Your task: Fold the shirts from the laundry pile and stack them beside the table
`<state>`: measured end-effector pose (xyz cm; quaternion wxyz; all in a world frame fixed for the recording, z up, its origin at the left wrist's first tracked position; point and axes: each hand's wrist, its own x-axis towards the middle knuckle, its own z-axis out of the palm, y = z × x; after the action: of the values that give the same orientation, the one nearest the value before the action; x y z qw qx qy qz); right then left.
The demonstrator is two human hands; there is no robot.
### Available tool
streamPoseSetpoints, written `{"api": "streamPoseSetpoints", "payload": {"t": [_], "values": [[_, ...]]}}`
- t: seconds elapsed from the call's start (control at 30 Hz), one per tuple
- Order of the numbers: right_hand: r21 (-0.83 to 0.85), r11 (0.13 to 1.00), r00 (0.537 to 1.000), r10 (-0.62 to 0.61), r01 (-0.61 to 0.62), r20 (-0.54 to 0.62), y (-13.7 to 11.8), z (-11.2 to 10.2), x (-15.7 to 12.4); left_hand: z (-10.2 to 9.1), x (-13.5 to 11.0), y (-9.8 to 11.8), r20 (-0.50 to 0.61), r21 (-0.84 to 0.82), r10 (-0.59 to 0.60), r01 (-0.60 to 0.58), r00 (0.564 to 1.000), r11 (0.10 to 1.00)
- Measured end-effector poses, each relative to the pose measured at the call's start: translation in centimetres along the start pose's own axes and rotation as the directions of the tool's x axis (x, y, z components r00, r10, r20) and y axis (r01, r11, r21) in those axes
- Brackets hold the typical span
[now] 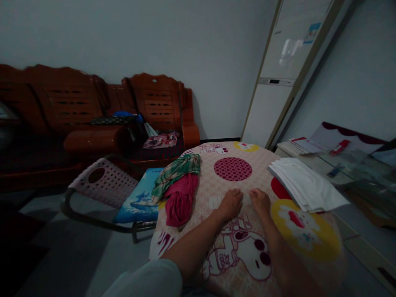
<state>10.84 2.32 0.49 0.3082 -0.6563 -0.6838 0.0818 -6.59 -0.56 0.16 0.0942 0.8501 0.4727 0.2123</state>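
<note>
My left hand (230,203) and my right hand (260,202) rest side by side, knuckles up, on a pink cartoon-print cloth (235,251) that covers a round table. The fingers of both curl down onto the cloth and seem to pinch a small fold between them. A green plaid cloth (176,171) and a crimson cloth (180,198) lie bunched at the table's left edge. A stack of folded white cloths (306,183) lies to the right of my right hand.
A pink plastic chair (103,181) with a blue cushion (140,198) stands left of the table. Red wooden sofas (77,107) with clothes line the far wall. A tall white appliance (278,82) stands behind; a glass-topped desk (346,165) with papers is on the right.
</note>
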Motion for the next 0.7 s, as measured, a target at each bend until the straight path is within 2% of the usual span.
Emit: {"api": "streamPoseSetpoints", "payload": {"t": [0.23, 0.43, 0.6, 0.7], "values": [[-0.012, 0.999, 0.999, 0.039, -0.039, 0.02, -0.7, -0.2, -2.6, -0.7, -2.6, 1.4, 0.021, 0.112, -0.012, 0.009, 1.0, 0.994], [0.052, 0.997, 0.998, 0.047, -0.049, 0.035, -1.6, -0.8, -4.2, -1.9, -4.4, 2.8, 0.048, 0.144, -0.015, 0.008, 0.999, 0.99], [0.06, 0.996, 0.995, 0.053, -0.058, 0.081, -2.1, -1.0, -5.6, -1.5, -5.9, 3.4, 0.001, 0.093, -0.003, 0.003, 1.0, 0.996], [0.102, 0.995, 0.996, -0.001, -0.008, 0.086, -2.1, -0.9, -6.6, -1.5, -6.6, 2.3, -0.021, -0.01, 0.007, -0.007, 1.0, 1.0]]}}
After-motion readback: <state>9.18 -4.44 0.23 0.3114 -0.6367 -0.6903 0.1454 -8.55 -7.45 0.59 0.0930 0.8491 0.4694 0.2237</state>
